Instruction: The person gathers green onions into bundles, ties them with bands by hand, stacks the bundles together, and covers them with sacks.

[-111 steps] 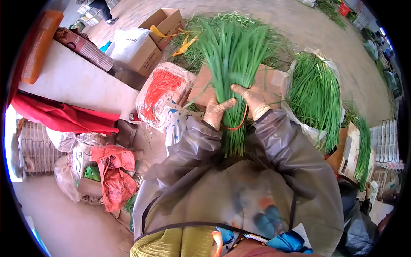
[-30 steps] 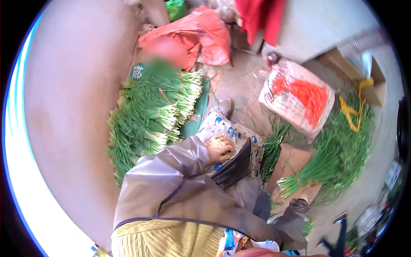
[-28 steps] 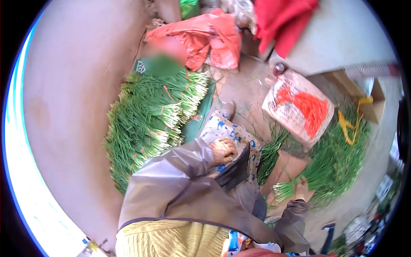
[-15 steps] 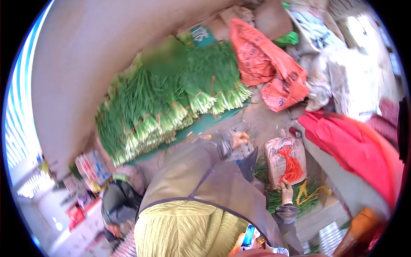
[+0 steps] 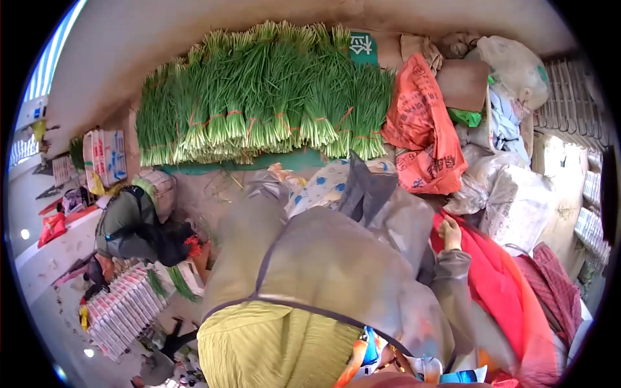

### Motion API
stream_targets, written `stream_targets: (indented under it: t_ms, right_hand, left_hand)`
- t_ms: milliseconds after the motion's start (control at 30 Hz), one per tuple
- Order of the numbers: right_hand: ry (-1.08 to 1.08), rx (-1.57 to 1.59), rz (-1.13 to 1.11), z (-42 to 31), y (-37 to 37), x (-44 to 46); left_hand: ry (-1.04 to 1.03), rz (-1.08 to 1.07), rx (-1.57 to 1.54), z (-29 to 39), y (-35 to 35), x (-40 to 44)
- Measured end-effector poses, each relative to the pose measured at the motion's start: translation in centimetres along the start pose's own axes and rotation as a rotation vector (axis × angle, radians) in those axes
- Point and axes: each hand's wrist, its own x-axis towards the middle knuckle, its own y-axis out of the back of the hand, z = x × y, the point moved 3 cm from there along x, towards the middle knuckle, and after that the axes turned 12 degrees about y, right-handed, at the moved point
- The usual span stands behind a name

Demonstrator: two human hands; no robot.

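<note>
Tied chive bundles (image 5: 272,97) lie in a row on a green sheet (image 5: 278,161). The left hand (image 5: 286,174), just below the bundles, is too blurred to tell its state. Below and right of the bundles, the right hand (image 5: 449,234) curls its fingers before red cloth (image 5: 495,288); I cannot tell whether it grips anything.

An orange-red plastic sack (image 5: 424,123) with dark printing lies crumpled, a green plastic bag (image 5: 466,117) just beside it. Toward the upper right, a clear plastic bag (image 5: 514,68) sits near pale-blue cloth (image 5: 508,123), with a white plastic bag (image 5: 519,200) farther down and a dark-red checked cloth (image 5: 551,284) below that. At left, a co-worker (image 5: 129,220) bends near white crates (image 5: 126,312).
</note>
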Motion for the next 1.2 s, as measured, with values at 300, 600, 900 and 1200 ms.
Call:
stream_targets:
  t_ms: [300,600,900,1200]
  right_hand:
    - [0.039,0.005,-0.380,-1.9,-10.0,15.8]
    - [0.257,-0.605,-0.724,5.4,-30.2,21.8]
    - [0.402,-1.006,-0.493,1.6,-59.4,25.1]
    - [0.427,-0.983,-0.384,3.4,-64.4,28.0]
  left_hand:
    - [-0.219,0.211,0.279,5.2,-5.5,0.7]
    - [-0.049,-0.351,-0.930,16.7,-13.1,-4.8]
    - [-0.353,-0.083,-0.077,3.8,-5.4,-6.3]
    - [-0.332,-0.096,-0.062,1.6,-2.9,-3.5]
